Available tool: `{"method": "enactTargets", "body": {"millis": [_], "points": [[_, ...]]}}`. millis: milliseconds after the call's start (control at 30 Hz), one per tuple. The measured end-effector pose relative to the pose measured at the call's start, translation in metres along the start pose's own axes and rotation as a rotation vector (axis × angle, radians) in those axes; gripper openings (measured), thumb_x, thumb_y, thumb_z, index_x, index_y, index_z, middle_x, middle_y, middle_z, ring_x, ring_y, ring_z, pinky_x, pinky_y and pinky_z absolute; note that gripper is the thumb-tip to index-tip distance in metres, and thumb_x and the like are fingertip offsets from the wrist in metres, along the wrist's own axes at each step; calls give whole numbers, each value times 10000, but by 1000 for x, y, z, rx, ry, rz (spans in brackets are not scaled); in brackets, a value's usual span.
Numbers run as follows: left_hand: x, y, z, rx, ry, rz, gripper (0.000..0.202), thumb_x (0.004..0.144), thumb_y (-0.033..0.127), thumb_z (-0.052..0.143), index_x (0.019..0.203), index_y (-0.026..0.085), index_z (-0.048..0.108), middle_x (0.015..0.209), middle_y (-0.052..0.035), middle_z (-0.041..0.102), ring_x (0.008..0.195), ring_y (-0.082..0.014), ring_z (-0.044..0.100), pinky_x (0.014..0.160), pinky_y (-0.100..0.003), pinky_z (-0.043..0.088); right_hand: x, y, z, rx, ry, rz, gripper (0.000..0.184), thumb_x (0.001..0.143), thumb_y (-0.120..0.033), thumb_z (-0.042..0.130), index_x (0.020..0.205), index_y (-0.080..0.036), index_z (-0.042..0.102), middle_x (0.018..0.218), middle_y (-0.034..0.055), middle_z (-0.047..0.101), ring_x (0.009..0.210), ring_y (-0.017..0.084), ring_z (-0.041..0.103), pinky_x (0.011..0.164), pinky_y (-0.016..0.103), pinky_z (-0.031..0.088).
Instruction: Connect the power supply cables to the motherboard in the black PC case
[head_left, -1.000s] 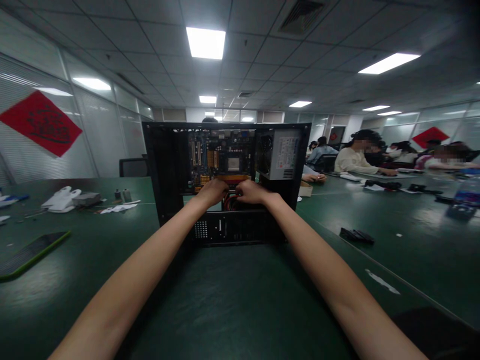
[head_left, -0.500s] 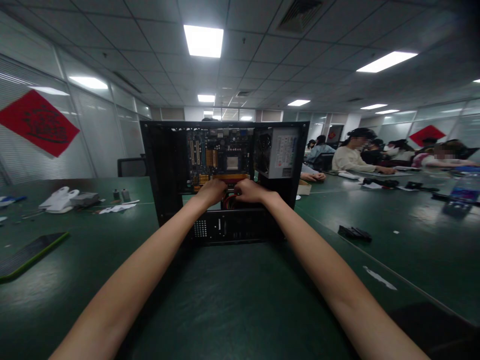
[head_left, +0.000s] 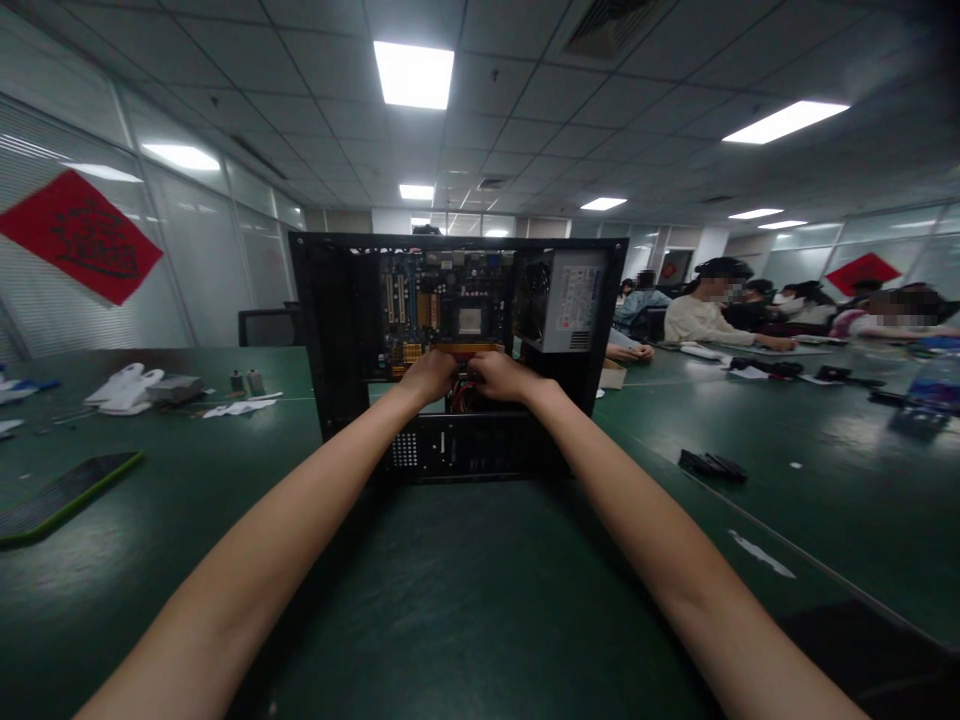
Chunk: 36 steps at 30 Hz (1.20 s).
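An open black computer case point(head_left: 495, 455) stands upright on the table in front of me. A motherboard point(head_left: 442, 330) is mounted inside it, and a grey power supply point(head_left: 574, 300) sits in the upper right corner. My left hand point(head_left: 430, 378) and my right hand point(head_left: 499, 376) are side by side at the motherboard's lower edge, by the yellow-orange slots point(head_left: 480, 349). Both have curled, closed fingers, and whatever they grip is hidden behind the knuckles. Red and dark cables point(head_left: 466, 397) hang just below and between them.
On the green table point(head_left: 465, 590) a green-edged dark tray point(head_left: 71, 495) and a white plastic bag point(head_left: 127, 388) lie to the left. A black part point(head_left: 712, 466) and a white strip point(head_left: 761, 553) lie to the right. Other people point(head_left: 712, 310) sit further back.
The view has shifted slightly, so the case appears a little further right and higher. Both hands stay at the same place by the slots, with only slight finger movement.
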<state>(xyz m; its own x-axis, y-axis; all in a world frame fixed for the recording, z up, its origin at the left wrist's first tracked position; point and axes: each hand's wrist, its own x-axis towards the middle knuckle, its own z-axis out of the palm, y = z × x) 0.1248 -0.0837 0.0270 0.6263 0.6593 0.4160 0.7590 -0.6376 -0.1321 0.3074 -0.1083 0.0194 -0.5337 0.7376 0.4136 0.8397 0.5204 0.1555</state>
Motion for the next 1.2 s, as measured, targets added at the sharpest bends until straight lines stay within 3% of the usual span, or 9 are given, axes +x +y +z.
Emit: {"method": "enactTargets", "body": {"millis": [200,433,767,1200], "points": [[-1,-1,1,-51,-3,-6,299,842,132,575,1056,189,777,1063,-150,746,1040,-258,689,912,-309,516,1,-4,0,-10,13,-26,270,878,-134,581,1142,-111,636,1213,145,610,1153,227,576,944,297,438],[2,-7,4,-97,-17,8,303,842,129,539,1002,173,793,1007,-127,766,968,-240,707,830,-287,526,3,-6,1,-68,2,41,286,897,-175,571,1176,-119,601,1231,150,612,1135,244,596,900,302,458],[7,-12,9,-107,1,-39,268,834,208,565,949,180,805,935,-108,775,914,-234,709,794,-272,518,1,-13,-5,-170,-40,188,242,921,-236,528,1098,-115,639,1126,199,678,1033,311,663,824,351,498],[6,-11,10,-146,33,-51,273,803,194,562,914,168,810,896,-118,773,854,-242,709,724,-283,501,-2,-18,-9,-212,-75,185,246,949,-242,485,1123,-121,611,1101,195,688,1018,318,679,798,348,498]]}}
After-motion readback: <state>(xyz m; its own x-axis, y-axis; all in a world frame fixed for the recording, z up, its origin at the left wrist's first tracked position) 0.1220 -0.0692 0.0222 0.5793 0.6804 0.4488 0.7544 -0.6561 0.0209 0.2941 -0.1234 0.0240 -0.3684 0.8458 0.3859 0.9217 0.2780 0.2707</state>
